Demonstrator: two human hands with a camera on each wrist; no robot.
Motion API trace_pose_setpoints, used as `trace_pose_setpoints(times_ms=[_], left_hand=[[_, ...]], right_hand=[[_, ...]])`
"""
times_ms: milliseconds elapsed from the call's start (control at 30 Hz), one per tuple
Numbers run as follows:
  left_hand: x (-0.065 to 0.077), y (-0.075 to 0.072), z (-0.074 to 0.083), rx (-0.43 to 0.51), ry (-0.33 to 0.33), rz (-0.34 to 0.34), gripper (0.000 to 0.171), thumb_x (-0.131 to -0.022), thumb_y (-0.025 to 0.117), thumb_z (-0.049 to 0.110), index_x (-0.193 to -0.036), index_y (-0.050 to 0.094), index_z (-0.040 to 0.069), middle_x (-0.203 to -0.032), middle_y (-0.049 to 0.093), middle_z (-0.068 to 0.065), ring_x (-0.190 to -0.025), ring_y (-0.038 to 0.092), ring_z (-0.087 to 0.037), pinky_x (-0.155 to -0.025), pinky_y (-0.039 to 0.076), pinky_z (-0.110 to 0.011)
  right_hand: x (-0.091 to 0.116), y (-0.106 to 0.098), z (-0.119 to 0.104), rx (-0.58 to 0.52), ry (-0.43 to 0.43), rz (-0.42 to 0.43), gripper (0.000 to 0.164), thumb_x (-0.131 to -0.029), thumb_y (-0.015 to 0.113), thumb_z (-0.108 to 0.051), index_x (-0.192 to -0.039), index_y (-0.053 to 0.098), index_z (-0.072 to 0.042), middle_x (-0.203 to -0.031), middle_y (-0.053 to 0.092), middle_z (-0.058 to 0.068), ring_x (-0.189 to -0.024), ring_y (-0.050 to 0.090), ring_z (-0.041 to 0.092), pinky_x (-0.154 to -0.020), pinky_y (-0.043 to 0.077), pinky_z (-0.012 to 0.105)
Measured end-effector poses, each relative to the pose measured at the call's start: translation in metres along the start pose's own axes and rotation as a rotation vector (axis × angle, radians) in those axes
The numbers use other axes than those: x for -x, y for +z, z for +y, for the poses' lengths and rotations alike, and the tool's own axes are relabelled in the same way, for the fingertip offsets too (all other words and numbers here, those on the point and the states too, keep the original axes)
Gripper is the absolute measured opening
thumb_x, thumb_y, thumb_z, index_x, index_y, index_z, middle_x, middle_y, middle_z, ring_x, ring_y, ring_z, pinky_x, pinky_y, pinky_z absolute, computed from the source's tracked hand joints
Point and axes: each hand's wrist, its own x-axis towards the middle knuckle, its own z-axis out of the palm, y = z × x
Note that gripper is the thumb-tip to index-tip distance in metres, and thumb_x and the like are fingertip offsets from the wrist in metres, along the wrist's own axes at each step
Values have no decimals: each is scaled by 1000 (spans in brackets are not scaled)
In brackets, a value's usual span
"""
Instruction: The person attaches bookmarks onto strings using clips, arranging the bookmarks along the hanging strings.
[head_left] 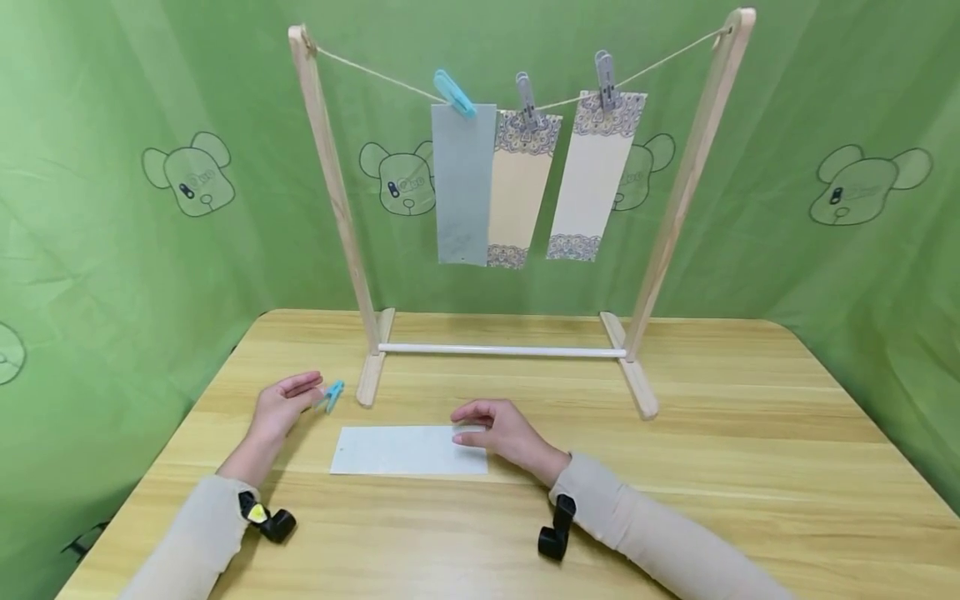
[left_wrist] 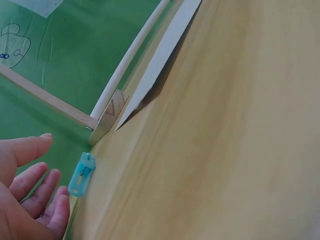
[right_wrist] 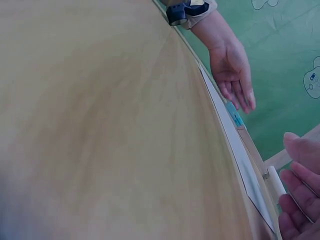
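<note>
A turquoise clothespin [head_left: 333, 396] stands on the table just beyond the fingertips of my left hand [head_left: 279, 408]. In the left wrist view, that hand's thumb and fingers are spread apart, with the clothespin [left_wrist: 82, 175] beside them and not gripped. A pale blue-white paper strip [head_left: 397, 450] lies lengthwise in front of me. Over its right end is my right hand [head_left: 506, 429], thumb and fingers parted and loosely bent. The right wrist view has these fingers [right_wrist: 300, 200] near the strip's end; whether they touch it, I cannot tell.
Behind the strip stands a wooden frame [head_left: 337, 192] with a white crossbar [head_left: 502, 350]. From its string hang a grey-blue strip [head_left: 463, 183] and two patterned strips, held by a turquoise clothespin [head_left: 454, 93] and two grey ones. A green curtain [head_left: 825, 267] surrounds the table.
</note>
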Motion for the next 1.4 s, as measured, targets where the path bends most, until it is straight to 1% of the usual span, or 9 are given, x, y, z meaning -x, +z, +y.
trace_pose_setpoints(times_ms=[100, 233, 367, 467, 533, 733, 967, 1267, 1400], left_hand=[[1, -1, -5, -35, -2, -46, 54, -88, 68, 19, -134, 47, -2, -135, 51, -19, -91, 55, 8, -84, 47, -8], [1, -4, -10, -61, 19, -71, 55, -88, 69, 19, -133, 47, -2, -136, 49, -21, -96, 55, 4, -86, 46, -8], [2, -4, -11, -106, 54, -86, 54, -87, 69, 16, -132, 48, -3, -133, 51, -22, -105, 57, -10, -85, 46, -8], [2, -3, -12, -155, 69, -79, 54, -85, 71, 16, -131, 50, -3, -129, 54, -22, -110, 55, -21, -82, 46, -8], [3, -2, -12, -188, 77, -65, 55, -84, 73, 17, -130, 51, -3, -127, 55, -23, -110, 55, -24, -81, 45, -8], [3, -2, -13, -252, 83, -34, 57, -81, 76, 17, -129, 53, -2, -123, 57, -22, -108, 55, -27, -79, 45, -10], [2, 1, -14, -327, 110, -29, 54, -79, 76, 14, -126, 56, -1, -120, 60, -20, -105, 55, -27, -81, 46, -17], [-2, 1, -14, -382, 151, -10, 50, -80, 75, 14, -124, 57, -3, -118, 61, -22, -105, 57, -30, -90, 49, -37], [-1, 1, -14, -412, 165, -10, 48, -80, 76, 15, -121, 58, -4, -115, 63, -21, -99, 58, -27, -81, 50, -28]], right_hand=[[-1, 2, 2, 26, 10, 14, 33, -80, 76, -16, -109, 66, -2, -111, 66, 9, -110, 59, 24, -98, 47, 38], [-2, 4, 5, 52, 3, 21, 33, -80, 76, -16, -109, 67, -3, -111, 67, 6, -110, 58, 23, -98, 47, 39], [-2, 5, 6, 146, -25, 23, 37, -78, 78, -19, -110, 67, -6, -112, 66, 4, -111, 57, 22, -99, 45, 40], [-2, 5, 8, 255, -52, 7, 44, -75, 81, -23, -114, 66, -8, -116, 64, 4, -114, 55, 23, -101, 43, 41], [-2, 5, 8, 307, -64, -8, 50, -73, 82, -26, -118, 64, -9, -119, 63, 5, -117, 53, 24, -103, 41, 42], [-1, 7, 8, 398, -91, -43, 63, -70, 83, -30, -125, 60, -9, -126, 59, 8, -121, 47, 28, -103, 39, 45], [0, 8, 7, 437, -110, -54, 64, -71, 83, -26, -127, 58, -8, -128, 58, 9, -122, 45, 28, -103, 39, 45], [0, 7, 4, 435, -104, -67, 64, -72, 83, -24, -128, 57, -7, -127, 59, 7, -118, 48, 25, -101, 42, 43], [0, 6, 3, 458, -96, -89, 68, -72, 82, -25, -131, 54, -6, -127, 58, 8, -118, 47, 26, -100, 42, 43]])
